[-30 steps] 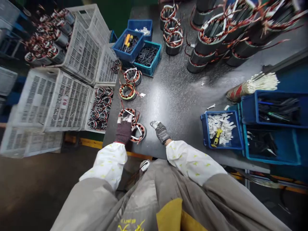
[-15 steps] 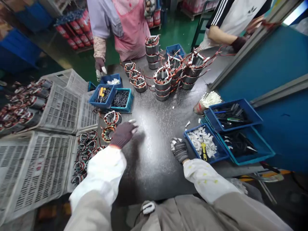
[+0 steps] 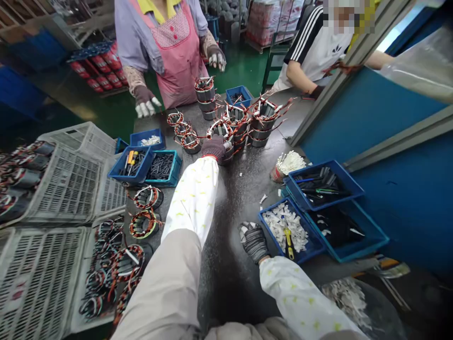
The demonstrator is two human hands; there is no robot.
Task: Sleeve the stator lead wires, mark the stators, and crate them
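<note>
My left hand, in a dark glove, is closed on the near side of a motor stator with red windings and white strips, at the top of the front stack. Most of its fingers are hidden. My right hand, in a grey striped glove, rests on the table with fingers curled, and I see nothing in it. Beside it is a blue tray of small white pieces, with a yellow-handled tool on top.
More stator stacks and smaller stators stand at the back. Trays of black pieces, loose stators and crates line the left. Across the table, a co-worker's gloved hand hovers near the edge. A blue panel borders the right.
My left hand has moved forward from the left side of the table to the front stator stack. The right hand stays by the white-piece tray. The view has tilted up; the co-worker's second hand now shows.
</note>
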